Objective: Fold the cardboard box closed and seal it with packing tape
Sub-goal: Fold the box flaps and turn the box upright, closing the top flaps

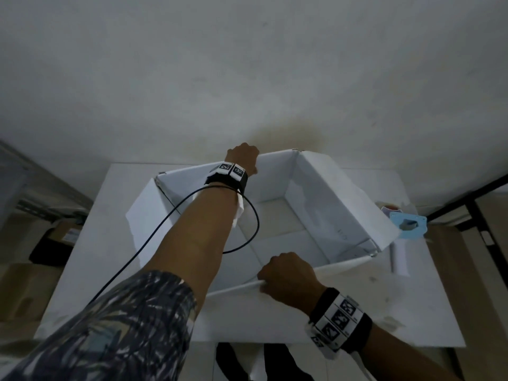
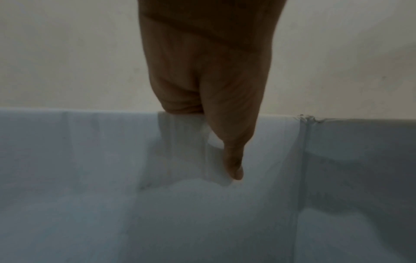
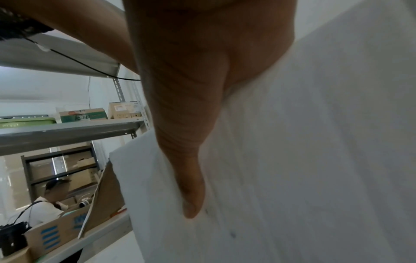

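A white cardboard box (image 1: 316,193) stands open on a white table (image 1: 428,312), its inside bare. My left hand (image 1: 243,158) reaches across and grips the top edge of the far side; in the left wrist view its thumb (image 2: 234,160) lies on the inner face and the fingers curl over behind. My right hand (image 1: 288,273) grips the edge of the near flap (image 1: 275,314), thumb (image 3: 191,195) pressed on the white board. The left flap (image 1: 148,215) and right flap (image 1: 346,199) stand out to the sides. A blue tape dispenser (image 1: 408,222) lies right of the box.
A black cable (image 1: 255,215) loops from my left wrist over the box opening. Metal shelving with brown cartons (image 1: 24,287) stands at the left, a black frame (image 1: 481,215) at the right. Another person (image 3: 45,204) sits by the shelves. A wall rises just behind the table.
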